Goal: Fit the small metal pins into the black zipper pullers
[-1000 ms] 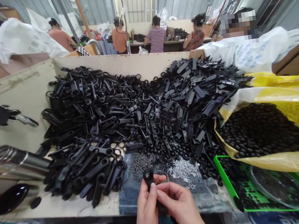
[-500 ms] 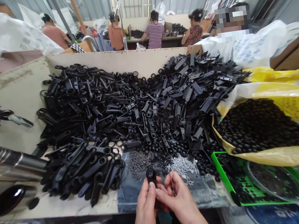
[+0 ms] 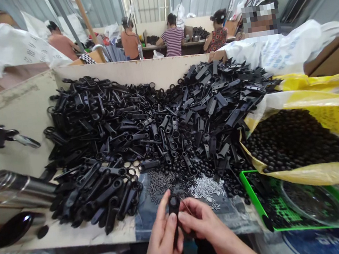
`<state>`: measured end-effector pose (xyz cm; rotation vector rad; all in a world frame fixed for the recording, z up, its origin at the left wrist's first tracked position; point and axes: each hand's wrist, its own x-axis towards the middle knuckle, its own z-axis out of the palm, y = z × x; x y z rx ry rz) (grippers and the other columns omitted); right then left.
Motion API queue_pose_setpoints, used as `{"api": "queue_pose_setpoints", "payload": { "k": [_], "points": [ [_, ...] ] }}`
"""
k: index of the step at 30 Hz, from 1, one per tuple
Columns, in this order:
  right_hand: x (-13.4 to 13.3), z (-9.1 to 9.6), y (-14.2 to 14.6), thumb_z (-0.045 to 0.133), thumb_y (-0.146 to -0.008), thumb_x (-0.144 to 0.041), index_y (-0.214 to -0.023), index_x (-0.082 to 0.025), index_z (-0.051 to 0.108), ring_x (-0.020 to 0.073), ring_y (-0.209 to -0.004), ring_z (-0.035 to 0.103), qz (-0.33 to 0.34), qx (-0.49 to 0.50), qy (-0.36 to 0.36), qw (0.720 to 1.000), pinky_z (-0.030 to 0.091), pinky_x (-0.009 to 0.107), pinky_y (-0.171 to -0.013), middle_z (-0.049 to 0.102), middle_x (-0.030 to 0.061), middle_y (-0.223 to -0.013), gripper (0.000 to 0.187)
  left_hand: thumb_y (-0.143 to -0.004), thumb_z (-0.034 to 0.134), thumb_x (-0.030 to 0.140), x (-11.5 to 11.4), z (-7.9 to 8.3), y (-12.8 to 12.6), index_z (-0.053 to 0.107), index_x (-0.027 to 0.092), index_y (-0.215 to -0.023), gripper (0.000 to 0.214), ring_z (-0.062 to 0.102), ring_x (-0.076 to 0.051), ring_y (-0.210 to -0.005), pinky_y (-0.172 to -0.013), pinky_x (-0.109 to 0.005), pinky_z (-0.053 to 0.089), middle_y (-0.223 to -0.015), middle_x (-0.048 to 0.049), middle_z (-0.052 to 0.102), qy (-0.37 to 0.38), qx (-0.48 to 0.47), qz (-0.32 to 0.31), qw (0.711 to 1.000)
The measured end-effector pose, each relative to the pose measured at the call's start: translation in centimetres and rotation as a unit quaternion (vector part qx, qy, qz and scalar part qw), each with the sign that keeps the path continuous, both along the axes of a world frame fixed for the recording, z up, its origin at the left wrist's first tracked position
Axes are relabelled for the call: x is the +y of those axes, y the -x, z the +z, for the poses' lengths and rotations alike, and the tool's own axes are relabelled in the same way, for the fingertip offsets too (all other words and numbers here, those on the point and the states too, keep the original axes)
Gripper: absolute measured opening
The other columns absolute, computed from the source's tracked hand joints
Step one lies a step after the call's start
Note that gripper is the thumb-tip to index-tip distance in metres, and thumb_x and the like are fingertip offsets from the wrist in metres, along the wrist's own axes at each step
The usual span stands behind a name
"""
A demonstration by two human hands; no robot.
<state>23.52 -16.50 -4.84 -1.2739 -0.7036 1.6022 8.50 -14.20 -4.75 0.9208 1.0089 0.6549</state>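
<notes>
My left hand point(image 3: 162, 239) and my right hand point(image 3: 203, 223) meet at the near table edge, both pinched on one black plastic handle piece point(image 3: 174, 205) with a ring end pointing up. A thin metal pin seems to sit in my right fingers, too small to be sure. Just beyond the hands lie small silver pins point(image 3: 208, 189) and darker screws point(image 3: 158, 182) on a blue denim cloth point(image 3: 147, 218). A big heap of black plastic handle pieces point(image 3: 143, 122) fills the table behind.
A yellow bag of small black round parts point(image 3: 294, 141) lies at right, above a green tray point(image 3: 310, 212) holding a clear dish. A metal tube point(image 3: 14, 188) and a black oval lid point(image 3: 12, 229) sit at left. Several people work at tables behind.
My hands stayed together on the black piece. The left fingers slid up along it and the right hand shifted slightly right and down; the head view moved a little.
</notes>
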Motion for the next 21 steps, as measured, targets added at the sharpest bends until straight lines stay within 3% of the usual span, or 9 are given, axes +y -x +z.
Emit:
{"api": "queue_pose_setpoints", "payload": {
  "k": [2,5,8,10,11,14,18,21],
  "points": [
    [0.4,-0.1,0.1,0.085,-0.073,-0.059,-0.082,-0.017,0.060,0.0076,-0.054,0.042,0.002,0.004,-0.009,1.000,0.029,0.019,-0.050,0.053,-0.0059,-0.061,0.050,-0.097,0.053,0.059,0.0,0.0,0.6,0.025,0.035,-0.160,0.073,0.042,-0.007,-0.046,-0.041,-0.016,0.030,-0.070,0.0020,0.065,-0.043,0.019,-0.031,0.998],
    [0.8,0.0,0.4,0.087,-0.071,-0.056,-0.072,-0.018,0.055,0.0076,-0.053,0.041,-0.002,0.025,-0.042,0.999,0.030,0.020,-0.051,0.048,-0.0069,-0.059,0.049,-0.097,0.051,0.059,0.0,0.1,1.4,0.021,0.034,-0.162,0.075,0.054,-0.011,-0.053,-0.048,-0.020,0.045,-0.082,-0.0021,0.072,-0.076,0.039,-0.069,0.994],
    [0.9,0.6,0.6,0.083,-0.076,-0.055,-0.073,-0.018,0.060,0.0085,-0.054,0.041,-0.011,-0.002,-0.075,0.997,0.032,0.021,-0.051,0.045,-0.0062,-0.066,0.044,-0.093,0.057,0.058,-0.3,0.1,1.7,0.034,0.031,-0.159,0.074,0.071,-0.024,-0.097,-0.083,-0.034,0.060,-0.117,-0.0107,0.075,-0.100,0.038,-0.041,0.993],
    [1.0,1.1,0.8,0.082,-0.077,-0.054,-0.072,-0.018,0.062,0.0102,-0.058,0.043,-0.032,-0.062,-0.104,0.992,0.036,0.022,-0.053,0.045,-0.0049,-0.070,0.041,-0.092,0.060,0.058,-0.4,0.1,1.4,0.052,0.029,-0.149,0.065,0.061,-0.030,-0.128,-0.103,-0.040,0.054,-0.143,-0.0111,0.064,-0.109,0.044,0.016,0.993],
    [1.0,1.3,1.0,0.081,-0.077,-0.053,-0.071,-0.018,0.063,0.0111,-0.061,0.044,-0.048,-0.092,-0.116,0.988,0.038,0.023,-0.055,0.045,-0.0044,-0.071,0.041,-0.091,0.061,0.058,-0.5,0.2,1.2,0.060,0.027,-0.141,0.059,0.058,-0.031,-0.132,-0.105,-0.041,0.053,-0.146,-0.0107,0.062,-0.111,0.046,0.043,0.992],
    [1.0,1.4,1.6,0.079,-0.079,-0.054,-0.069,-0.018,0.062,0.0126,-0.065,0.044,-0.091,-0.125,-0.127,0.980,0.040,0.023,-0.058,0.045,-0.0039,-0.071,0.041,-0.088,0.068,0.054,-0.5,0.8,0.4,0.073,0.024,-0.124,0.047,0.065,-0.034,-0.122,-0.094,-0.038,0.060,-0.135,-0.0116,0.070,-0.104,0.044,0.104,0.988],
    [1.1,1.0,1.8,0.076,-0.081,-0.059,-0.070,-0.019,0.059,0.0125,-0.060,0.049,-0.057,-0.085,-0.110,0.989,0.042,0.024,-0.056,0.051,-0.0032,-0.069,0.045,-0.083,0.075,0.049,-0.3,1.3,-0.1,0.078,0.023,-0.114,0.041,0.071,-0.030,-0.109,-0.089,-0.032,0.060,-0.123,-0.0112,0.076,-0.120,0.041,0.145,0.981],
    [1.3,0.8,1.5,0.076,-0.081,-0.059,-0.079,-0.018,0.062,0.0119,-0.053,0.051,-0.006,-0.031,-0.098,0.995,0.042,0.023,-0.051,0.055,-0.0034,-0.063,0.044,-0.085,0.075,0.047,-0.2,1.2,-0.3,0.071,0.023,-0.125,0.047,0.072,-0.021,-0.076,-0.058,-0.025,0.060,-0.116,-0.0121,0.078,-0.086,-0.001,0.116,0.990]
  ]
}}
